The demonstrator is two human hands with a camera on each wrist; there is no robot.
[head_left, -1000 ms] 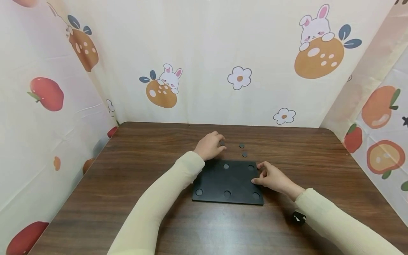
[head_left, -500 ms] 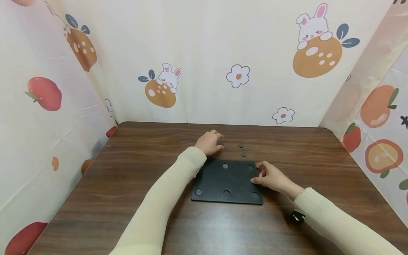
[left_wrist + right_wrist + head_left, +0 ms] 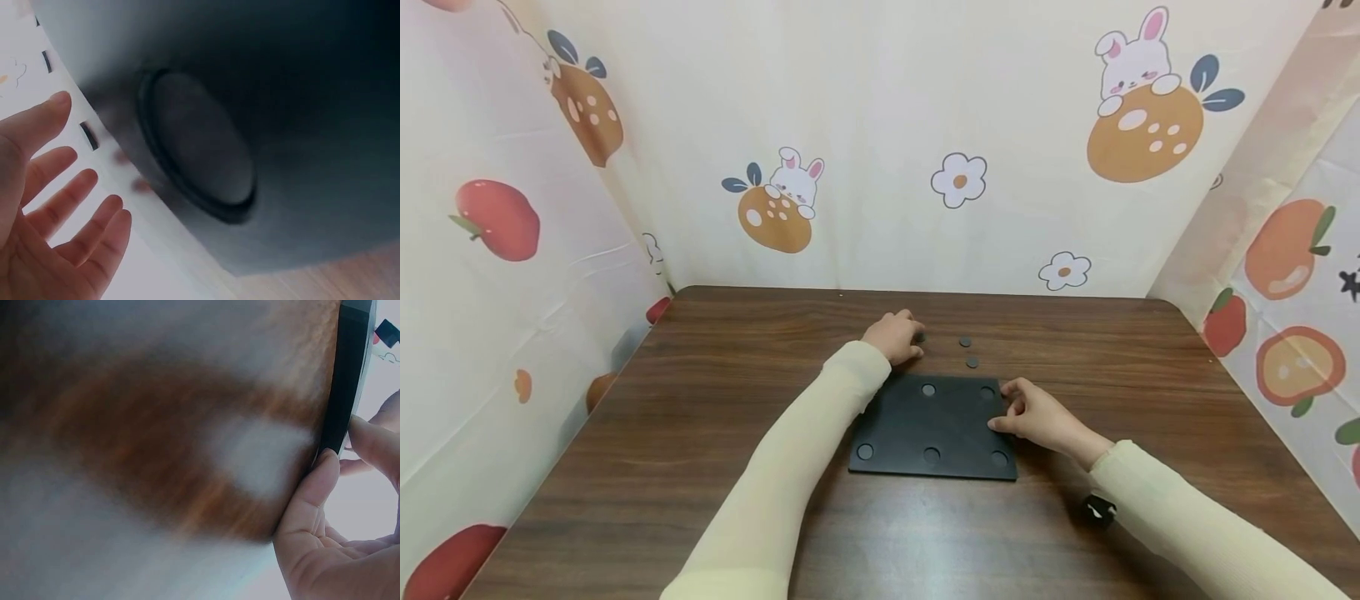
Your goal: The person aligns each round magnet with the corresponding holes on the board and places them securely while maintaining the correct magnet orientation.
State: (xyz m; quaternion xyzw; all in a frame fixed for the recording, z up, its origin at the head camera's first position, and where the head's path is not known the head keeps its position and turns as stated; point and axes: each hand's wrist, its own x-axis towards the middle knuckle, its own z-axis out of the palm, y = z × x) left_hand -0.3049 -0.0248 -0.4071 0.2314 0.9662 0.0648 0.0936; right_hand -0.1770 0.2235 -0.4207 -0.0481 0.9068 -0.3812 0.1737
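- The left hand (image 3: 895, 337) rests on the tabletop (image 3: 715, 400) beyond the far edge of the black board (image 3: 934, 425), fingers loosely spread on a small black disc (image 3: 921, 337) — gripping nothing.
- The right hand (image 3: 1033, 414) pinches the board's right edge.
- Two more discs (image 3: 965, 341) lie just right of the left hand.

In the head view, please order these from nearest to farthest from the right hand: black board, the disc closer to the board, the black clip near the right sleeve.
From the right hand:
1. Black board, touching its fingers, on its left.
2. Disc closer to the board, just beyond the board's far edge.
3. Black clip, near side, by the right sleeve.
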